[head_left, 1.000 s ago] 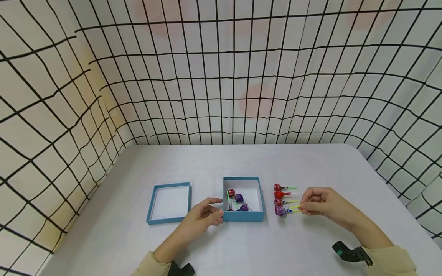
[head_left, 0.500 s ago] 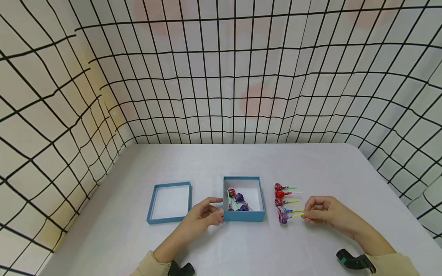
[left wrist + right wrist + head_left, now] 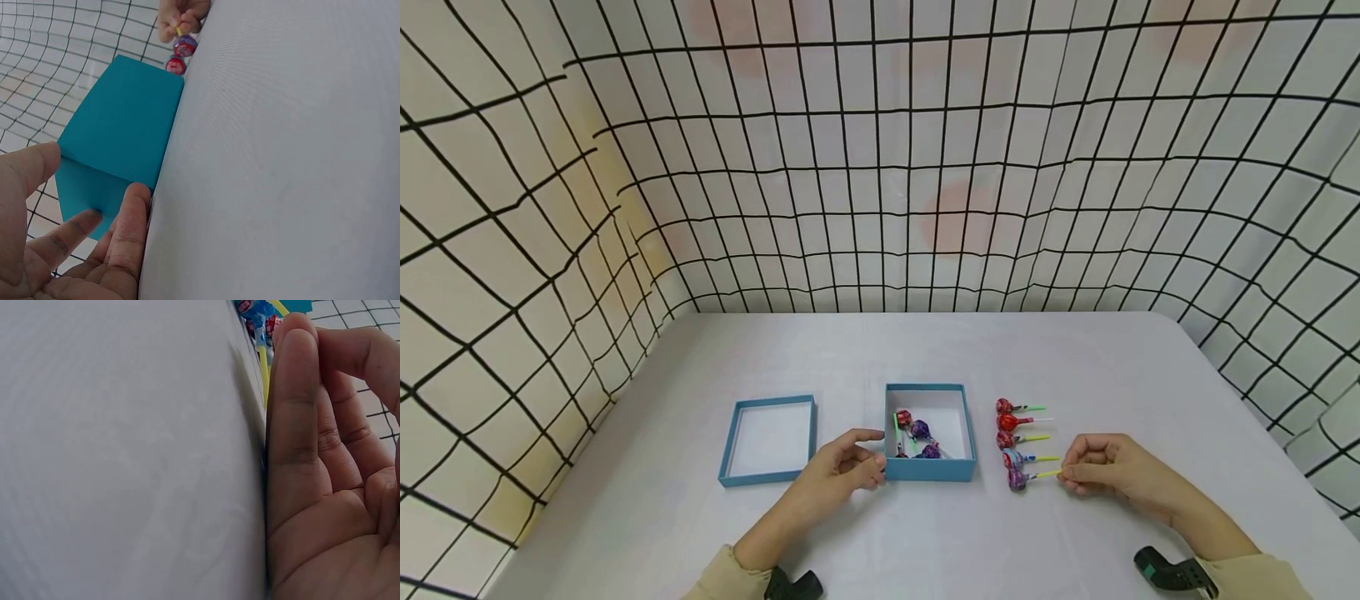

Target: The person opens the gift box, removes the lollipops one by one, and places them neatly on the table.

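My right hand (image 3: 1108,468) pinches the end of the yellow stick of a purple lollipop (image 3: 1017,480), whose head lies on the table nearest to me. Above it, several lollipops form a column with their sticks to the right: a blue and red one (image 3: 1012,459), then red ones (image 3: 1006,422). My left hand (image 3: 842,468) rests against the near left corner of a blue box (image 3: 928,471); in the left wrist view its spread fingers (image 3: 130,225) touch the box walls. Inside the box lie several red and purple lollipops (image 3: 920,429).
To the left of the box, a blue-rimmed lid (image 3: 760,480) lies with its inside up, close to my left hand. A white cloth covers the table (image 3: 925,350). Behind and at the sides stands a pale wall with a black grid (image 3: 910,167).
My right hand has drawn the purple lollipop toward me and slightly right, away from the blue and red one, and lowered it to the table. My left hand and the box have stayed put.
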